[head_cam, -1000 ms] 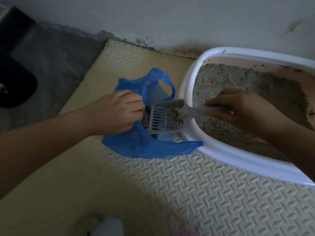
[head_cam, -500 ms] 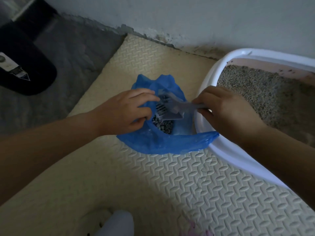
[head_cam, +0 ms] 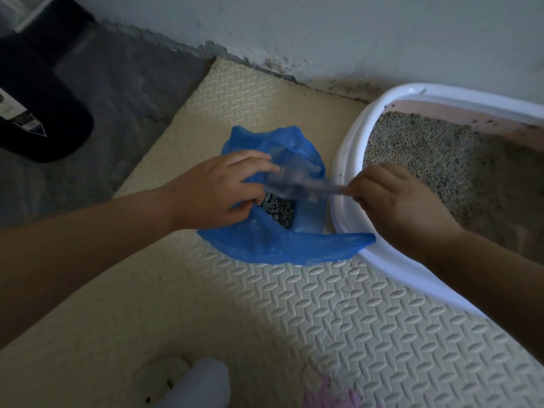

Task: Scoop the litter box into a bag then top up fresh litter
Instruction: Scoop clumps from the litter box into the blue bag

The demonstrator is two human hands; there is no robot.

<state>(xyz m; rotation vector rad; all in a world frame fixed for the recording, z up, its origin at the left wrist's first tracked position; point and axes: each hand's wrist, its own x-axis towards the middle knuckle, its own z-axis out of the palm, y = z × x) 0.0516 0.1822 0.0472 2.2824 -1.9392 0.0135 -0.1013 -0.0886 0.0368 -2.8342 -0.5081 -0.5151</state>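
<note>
Scoop [head_cam: 297, 187], blurred, sits over the blue bag [head_cam: 279, 245] mid-frame, handle gripped by right hand [head_cam: 394, 201]; left hand [head_cam: 217, 189] pinches the bag's rim.

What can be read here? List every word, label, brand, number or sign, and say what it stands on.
Label on the black object at the upper left: pale with dark marks, too blurred to read.
Blue bag, scoop, litter box and mat: no writing visible.
Nothing in this picture can be read.
</note>
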